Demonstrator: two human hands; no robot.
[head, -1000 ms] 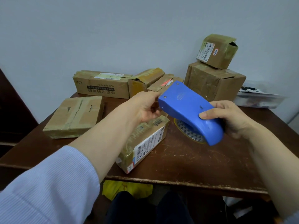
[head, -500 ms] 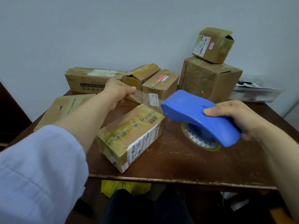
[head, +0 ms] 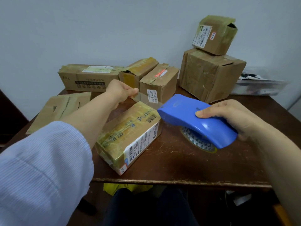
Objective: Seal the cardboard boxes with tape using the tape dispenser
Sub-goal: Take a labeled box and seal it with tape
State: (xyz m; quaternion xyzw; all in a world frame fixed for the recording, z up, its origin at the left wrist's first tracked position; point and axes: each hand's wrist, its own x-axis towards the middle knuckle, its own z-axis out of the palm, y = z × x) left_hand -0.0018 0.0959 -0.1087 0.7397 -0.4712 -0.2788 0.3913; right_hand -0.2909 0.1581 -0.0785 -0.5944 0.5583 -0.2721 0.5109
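Note:
My right hand [head: 231,116] grips a blue tape dispenser [head: 195,118] by its curved back, just right of a long cardboard box [head: 130,136] with white labels that lies near the table's front edge. A roll of tape [head: 198,141] shows under the dispenser. My left hand [head: 120,92] pinches the free end of a clear tape strip [head: 148,99]. The strip stretches from the dispenser's nose to my fingers, above the box's far end.
Several more cardboard boxes stand at the back of the brown table [head: 179,163]: a long one [head: 88,78], a smaller one [head: 159,82], a big one [head: 210,74] with a small box [head: 213,35] on top. A flat box [head: 65,106] lies left. A clear plastic tray [head: 260,86] sits far right.
My left hand has moved from the dispenser's nose to the left and back, drawing out a strip of clear tape. The dispenser in my right hand has shifted right and lower.

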